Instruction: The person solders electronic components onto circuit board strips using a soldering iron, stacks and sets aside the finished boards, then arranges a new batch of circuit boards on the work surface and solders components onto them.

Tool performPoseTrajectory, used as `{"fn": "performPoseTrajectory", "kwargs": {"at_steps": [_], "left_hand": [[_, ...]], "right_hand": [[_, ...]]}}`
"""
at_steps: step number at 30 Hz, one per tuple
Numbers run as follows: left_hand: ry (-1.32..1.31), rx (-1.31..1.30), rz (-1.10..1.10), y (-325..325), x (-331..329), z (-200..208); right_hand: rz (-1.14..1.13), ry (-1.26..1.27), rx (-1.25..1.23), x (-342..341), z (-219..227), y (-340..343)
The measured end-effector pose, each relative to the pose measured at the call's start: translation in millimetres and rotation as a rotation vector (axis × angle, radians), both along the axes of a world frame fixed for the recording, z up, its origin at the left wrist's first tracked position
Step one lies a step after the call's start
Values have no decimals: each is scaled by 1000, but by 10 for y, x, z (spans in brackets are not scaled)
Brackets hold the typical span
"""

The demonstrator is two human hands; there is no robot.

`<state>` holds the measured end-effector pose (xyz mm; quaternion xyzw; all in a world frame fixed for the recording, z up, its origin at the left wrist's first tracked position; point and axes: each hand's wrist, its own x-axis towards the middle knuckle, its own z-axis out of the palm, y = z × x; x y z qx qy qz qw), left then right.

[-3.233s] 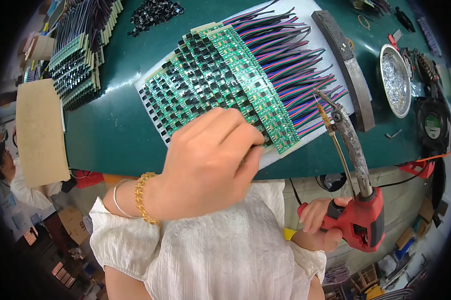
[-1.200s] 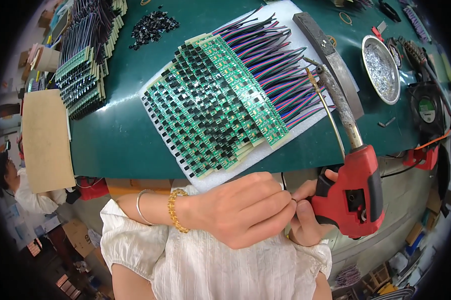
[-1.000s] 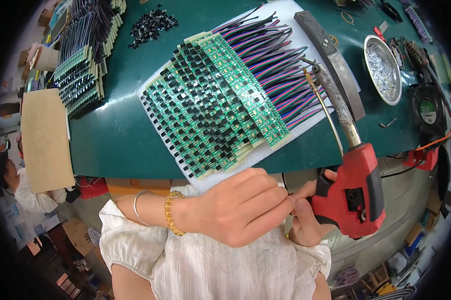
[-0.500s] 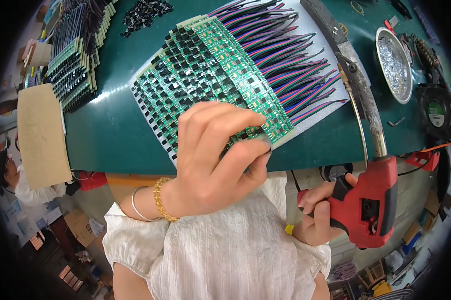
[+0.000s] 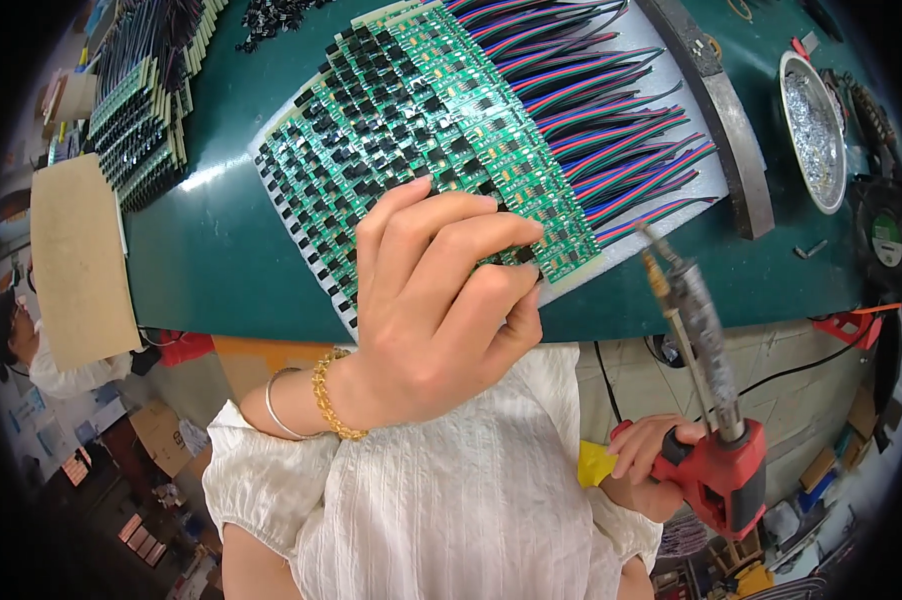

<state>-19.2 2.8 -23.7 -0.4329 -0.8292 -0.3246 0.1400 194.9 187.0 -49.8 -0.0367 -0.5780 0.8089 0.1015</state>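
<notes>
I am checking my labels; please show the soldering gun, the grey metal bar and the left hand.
Soldering gun [image 5: 734, 465]: head view, on its red housing.
Grey metal bar [image 5: 724, 112]: head view, near its middle.
Left hand [image 5: 426, 318]: head view, on its back.

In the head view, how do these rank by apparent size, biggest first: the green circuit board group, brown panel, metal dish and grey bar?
1. Green circuit board group
2. Brown panel
3. Grey bar and metal dish: too alike to rank; the bar looks longer, the dish wider.
</notes>
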Motion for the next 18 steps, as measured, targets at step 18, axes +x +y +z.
{"fn": "performPoseTrajectory", "kwargs": {"at_steps": [18], "left_hand": [[18,-17,21,7,11,-18]], "right_hand": [[187,-292,-152,146,-74,135]]}}
